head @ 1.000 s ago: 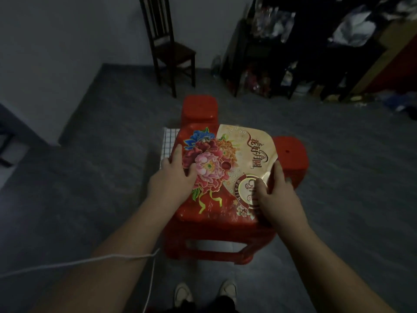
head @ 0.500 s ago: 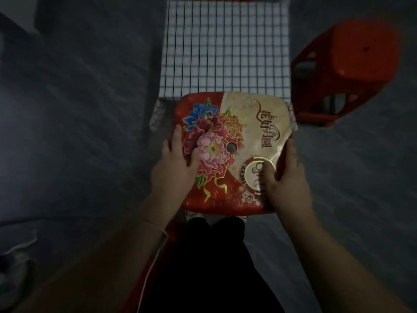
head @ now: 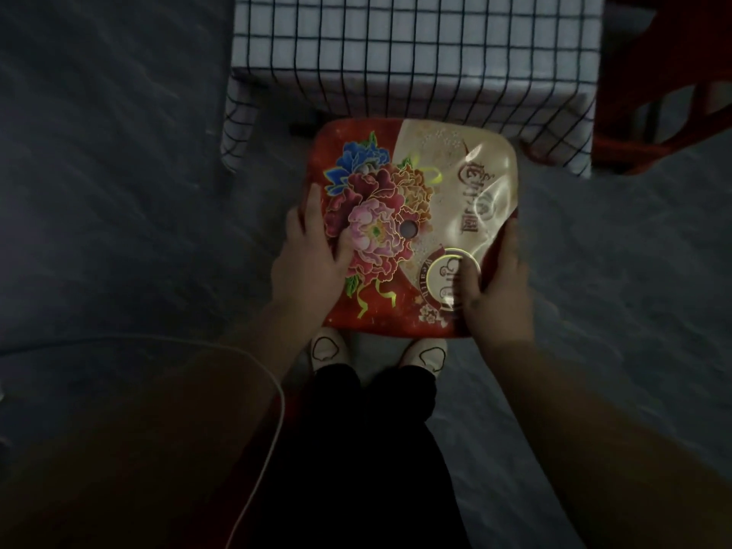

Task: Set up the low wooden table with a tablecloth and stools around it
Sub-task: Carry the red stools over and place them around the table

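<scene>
A red plastic stool (head: pixel 412 231) with a flower-printed seat is seen from straight above, just in front of my feet. My left hand (head: pixel 311 259) grips its left edge, thumb on the pink flower. My right hand (head: pixel 497 287) grips its right edge, thumb on the gold ring print. Beyond it stands the low table, hidden under a white tablecloth (head: pixel 412 53) with a dark grid, whose front hem hangs down. The stool's far edge sits close to that hem. A second red stool (head: pixel 669 85) stands at the table's right side.
Dark grey floor (head: pixel 119 192) lies all around. A thin white cable (head: pixel 261 390) runs from the left across the floor to my left arm. My two light shoes (head: pixel 328 348) stand right behind the held stool.
The view has tilted down from the room to straight over the stool. The stool, in both hands throughout, has come lower and now sits by the tablecloth's front hem.
</scene>
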